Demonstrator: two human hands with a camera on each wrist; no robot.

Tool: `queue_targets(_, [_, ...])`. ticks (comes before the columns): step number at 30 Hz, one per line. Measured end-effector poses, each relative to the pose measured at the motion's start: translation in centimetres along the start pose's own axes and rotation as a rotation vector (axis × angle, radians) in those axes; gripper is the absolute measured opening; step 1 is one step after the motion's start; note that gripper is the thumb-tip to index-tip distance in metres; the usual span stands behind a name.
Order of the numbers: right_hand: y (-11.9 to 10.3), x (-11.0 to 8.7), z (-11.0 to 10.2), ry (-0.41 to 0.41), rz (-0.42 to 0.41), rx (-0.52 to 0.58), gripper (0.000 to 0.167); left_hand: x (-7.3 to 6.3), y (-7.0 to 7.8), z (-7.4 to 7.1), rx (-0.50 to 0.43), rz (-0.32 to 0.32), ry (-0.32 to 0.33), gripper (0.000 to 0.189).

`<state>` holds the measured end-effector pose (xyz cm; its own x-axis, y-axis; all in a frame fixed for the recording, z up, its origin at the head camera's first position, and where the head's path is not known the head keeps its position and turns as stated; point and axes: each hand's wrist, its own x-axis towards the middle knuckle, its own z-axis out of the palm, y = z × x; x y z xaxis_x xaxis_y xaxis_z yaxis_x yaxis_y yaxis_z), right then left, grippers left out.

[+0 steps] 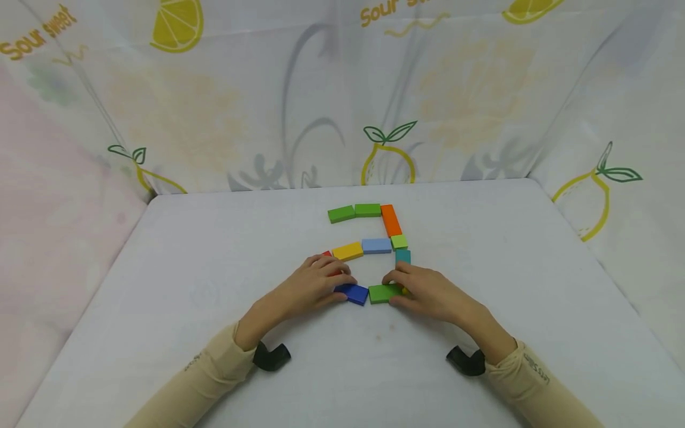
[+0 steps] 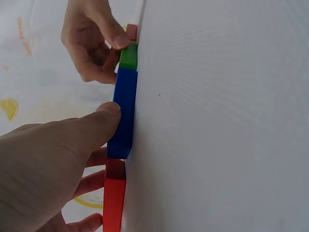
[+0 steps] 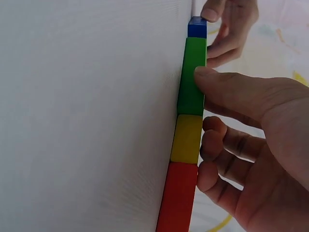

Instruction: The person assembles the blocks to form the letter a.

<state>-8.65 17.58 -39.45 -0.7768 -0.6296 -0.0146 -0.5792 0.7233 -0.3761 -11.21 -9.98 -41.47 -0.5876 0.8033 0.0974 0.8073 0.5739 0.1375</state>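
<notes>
My left hand [image 1: 314,282] pinches a dark blue block [image 1: 355,293] between thumb and fingers on the white table. In the left wrist view, its thumb presses the near side of the block, and a red block [image 2: 114,200] touches the block's end. My right hand [image 1: 425,291] pinches a green block [image 1: 382,293], thumb in front and fingers behind. That green block's left end meets the dark blue one. Beyond its other end, the right wrist view shows a yellow block [image 3: 187,138] and a red block [image 3: 177,195], partly hidden by the hand from above.
Behind the hands, a yellow-orange block [image 1: 348,251], light blue block [image 1: 377,246], lime block [image 1: 399,242] and teal block [image 1: 403,257] form a curve. Farther back lie two green blocks, one at centre [image 1: 367,210], and an orange block [image 1: 391,220]. A lemon-print cloth [image 1: 214,119] hangs behind.
</notes>
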Motion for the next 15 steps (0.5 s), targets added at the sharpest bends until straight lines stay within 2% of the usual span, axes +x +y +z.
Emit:
queue_targets(7, [0.7, -0.2, -0.6, -0.019, -0.013, 0.053, 0.035, 0.0, 0.4, -0.2, 0.012, -0.010, 0.027, 0.033])
queue_targets(10, [1.5, -0.7, -1.5, -0.015, 0.028, 0.092, 0.035, 0.0, 0.4, -0.3, 0.009, -0.010, 0.026, 0.033])
queue_targets(15, [2.9, -1.7, -2.9, -0.039, 0.126, 0.081, 0.031, 0.1, 0.5, -0.4, 0.001, -0.016, 0.015, 0.034])
